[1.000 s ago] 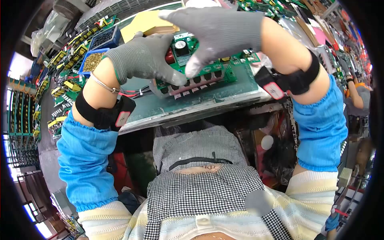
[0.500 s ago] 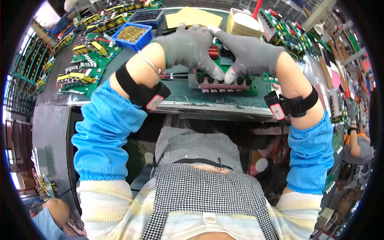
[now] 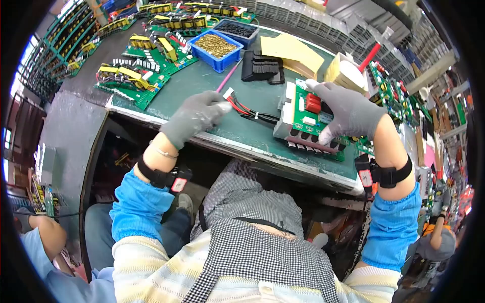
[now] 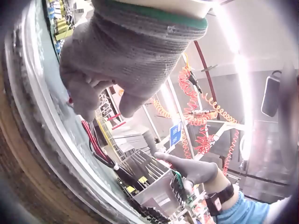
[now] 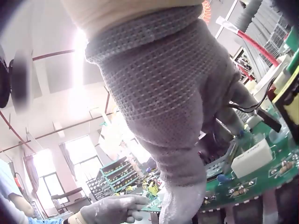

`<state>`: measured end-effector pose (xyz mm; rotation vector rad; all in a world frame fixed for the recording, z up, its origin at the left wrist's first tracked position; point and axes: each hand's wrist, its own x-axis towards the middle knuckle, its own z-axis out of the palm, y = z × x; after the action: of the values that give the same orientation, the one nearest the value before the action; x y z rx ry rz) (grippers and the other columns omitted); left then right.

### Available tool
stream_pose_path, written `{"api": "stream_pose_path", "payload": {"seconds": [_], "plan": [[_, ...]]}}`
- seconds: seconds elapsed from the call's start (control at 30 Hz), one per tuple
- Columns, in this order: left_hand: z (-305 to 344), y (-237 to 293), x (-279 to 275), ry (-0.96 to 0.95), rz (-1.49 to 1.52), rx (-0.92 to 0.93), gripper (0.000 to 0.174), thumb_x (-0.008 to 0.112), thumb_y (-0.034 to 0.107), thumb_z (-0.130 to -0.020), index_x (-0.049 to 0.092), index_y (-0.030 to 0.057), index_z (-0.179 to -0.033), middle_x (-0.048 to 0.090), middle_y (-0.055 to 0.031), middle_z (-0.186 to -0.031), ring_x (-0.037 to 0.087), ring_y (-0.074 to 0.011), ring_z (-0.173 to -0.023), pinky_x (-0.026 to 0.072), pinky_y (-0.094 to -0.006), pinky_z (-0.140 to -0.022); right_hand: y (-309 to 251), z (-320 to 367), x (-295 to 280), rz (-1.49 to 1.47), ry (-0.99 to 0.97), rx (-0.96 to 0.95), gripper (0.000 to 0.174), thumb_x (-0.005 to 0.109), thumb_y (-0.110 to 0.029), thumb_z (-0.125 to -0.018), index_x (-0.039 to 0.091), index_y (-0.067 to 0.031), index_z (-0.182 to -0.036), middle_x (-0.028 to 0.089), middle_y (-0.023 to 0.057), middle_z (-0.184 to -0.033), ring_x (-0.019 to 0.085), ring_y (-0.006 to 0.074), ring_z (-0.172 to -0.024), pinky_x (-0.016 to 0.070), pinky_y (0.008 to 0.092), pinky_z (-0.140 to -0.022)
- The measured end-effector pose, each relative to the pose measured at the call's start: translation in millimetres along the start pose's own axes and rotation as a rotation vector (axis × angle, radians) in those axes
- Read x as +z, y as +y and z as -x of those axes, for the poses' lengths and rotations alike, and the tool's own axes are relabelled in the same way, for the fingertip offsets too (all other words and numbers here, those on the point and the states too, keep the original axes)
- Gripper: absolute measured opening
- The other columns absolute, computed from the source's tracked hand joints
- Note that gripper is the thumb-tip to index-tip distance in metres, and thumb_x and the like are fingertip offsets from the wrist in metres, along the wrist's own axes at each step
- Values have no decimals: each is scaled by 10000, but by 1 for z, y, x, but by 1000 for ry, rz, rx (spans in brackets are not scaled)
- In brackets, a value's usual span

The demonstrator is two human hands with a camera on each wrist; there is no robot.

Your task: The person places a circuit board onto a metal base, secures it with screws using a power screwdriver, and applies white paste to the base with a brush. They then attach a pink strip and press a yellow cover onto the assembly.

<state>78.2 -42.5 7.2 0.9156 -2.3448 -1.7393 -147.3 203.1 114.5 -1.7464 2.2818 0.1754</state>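
Note:
A green circuit board (image 3: 309,117) with a red component sits on a finned metal heat sink (image 4: 148,179) near the table's front edge. My right gloved hand (image 3: 348,112) grips it, thumb on the near edge and fingers over the far edge. Red and black wires (image 3: 247,112) run left from this assembly to a white connector (image 3: 229,93). Beside that connector is my left gloved hand (image 3: 197,115), its fingers loosely bent and its fingertips right at the wires. In the right wrist view, the left hand (image 5: 112,210) shows its fingers extended, with no object visible between them.
Behind the wires lie a thin purple stick (image 3: 230,76), black parts (image 3: 260,66) and yellow sheets (image 3: 293,53). A blue bin (image 3: 214,50) holds brass-coloured pieces; another bin (image 3: 237,31) holds dark ones. Several wired boards (image 3: 129,78) lie left, with more boards (image 3: 386,83) at right.
Both hands were on the circuit board before. My left hand has come off it and moved left to the wires, while the right hand has stayed. The head view has shifted too.

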Motion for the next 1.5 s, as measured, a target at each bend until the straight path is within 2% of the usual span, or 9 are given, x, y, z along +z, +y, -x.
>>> {"api": "stream_pose_path", "payload": {"seconds": [0.3,0.53,0.63,0.7,0.83,0.93,1.07,1.33,1.5], "plan": [[-28,-7,26,-209,1034,8,374,612,211,-988,578,-9,-1289,647,-22,-1035,640,-114,-925,523,-234,-808,-12,-4,-9,-12,-84,98,1203,934,-400,-494,349,-46,-1484,501,213,-1364,514,418,-1262,441,442,-1043],[-41,18,49,-53,724,136,335,594,223,-1007,611,-1,-1254,621,2,-966,469,-66,-680,420,-209,-613,-11,-2,-9,26,-68,80,1130,928,-408,-579,368,-80,-1504,520,172,-1344,573,378,-1207,492,430,-991],[-50,30,50,-155,530,282,446,515,356,-1043,605,-10,-1282,645,-39,-1034,425,-57,-663,377,-195,-582,-7,1,-6,0,-37,49,1121,925,-429,-581,386,-63,-1494,535,174,-1312,586,384,-1176,496,433,-972],[-47,48,43,-509,1019,205,574,408,470,-1060,593,-16,-1301,664,-94,-1111,380,-58,-641,347,-199,-562,-5,0,-4,-2,-28,45,1118,924,-432,-584,388,-54,-1489,541,178,-1304,587,386,-1174,497,433,-970],[-28,78,35,-382,183,454,608,339,517,-1061,638,30,-1267,673,10,-1104,423,-62,-720,346,-205,-631,-10,-1,-12,31,-121,89,1176,926,-395,-557,335,-80,-1523,481,186,-1399,552,385,-1228,483,417,-1008],[-25,93,21,-533,-55,475,517,475,436,-1022,662,-21,-1174,616,-91,-1236,551,-124,-920,449,-266,-806,-6,-2,-9,21,-119,84,1180,930,-418,-553,349,-64,-1516,503,187,-1373,565,379,-1215,493,420,-993],[-21,97,25,-649,-58,522,554,541,470,-988,668,-38,-1168,534,-96,-1269,494,-199,-1167,369,-336,-1033,-5,-2,-5,13,-98,90,1178,931,-426,-551,359,-55,-1511,524,188,-1349,568,374,-1211,493,420,-988],[-14,108,13,-727,-533,580,444,560,426,-1006,654,-7,-1042,495,-130,-1272,508,-229,-1160,402,-367,-1000,-6,1,-3,-1,-75,94,1132,933,-419,-553,400,-59,-1485,544,188,-1329,588,383,-1189,507,440,-965],[-18,93,24,-569,-215,393,356,646,339,-954,667,-6,-873,515,-69,-1153,509,-153,-1029,398,-303,-924,-4,1,0,-18,-64,91,1092,933,-411,-553,436,-51,-1456,556,187,-1308,598,378,-1176,513,442,-956]]}}
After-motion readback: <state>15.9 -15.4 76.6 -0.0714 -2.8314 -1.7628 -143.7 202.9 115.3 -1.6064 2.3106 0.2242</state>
